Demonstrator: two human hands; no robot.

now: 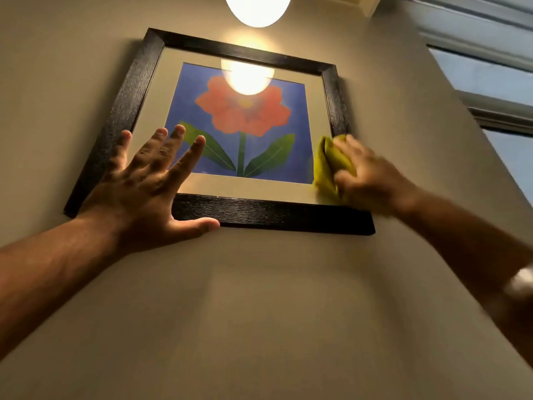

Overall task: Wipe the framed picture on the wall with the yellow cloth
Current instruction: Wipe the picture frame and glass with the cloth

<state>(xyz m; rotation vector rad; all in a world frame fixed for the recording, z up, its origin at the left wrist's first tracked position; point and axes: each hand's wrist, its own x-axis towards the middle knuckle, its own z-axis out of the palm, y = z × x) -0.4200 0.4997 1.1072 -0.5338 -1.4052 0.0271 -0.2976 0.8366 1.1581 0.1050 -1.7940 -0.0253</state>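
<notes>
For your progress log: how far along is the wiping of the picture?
Done: yellow cloth is gripped in the right hand and at the framed picture. In hand: wiping its lower right corner; left hand steadies the lower left. Left: cannot tell how much glass remains.

Beige wall [259, 298], glowing round lamp [257, 8] overhead, window [496, 82] at right.

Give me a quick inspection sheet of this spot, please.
Surface: plain beige wall, bare below the frame.
Job's things: black wooden framed flower picture hanging on it; bunched yellow cloth at its lower right corner.
Clutter: nothing seen.
Hands: left hand open, spread over the lower left corner; right hand gripping the cloth, blurred.
Cables: nothing seen.
Surroundings: glowing round lamp above, mirrored in the glass; window at right.
</notes>
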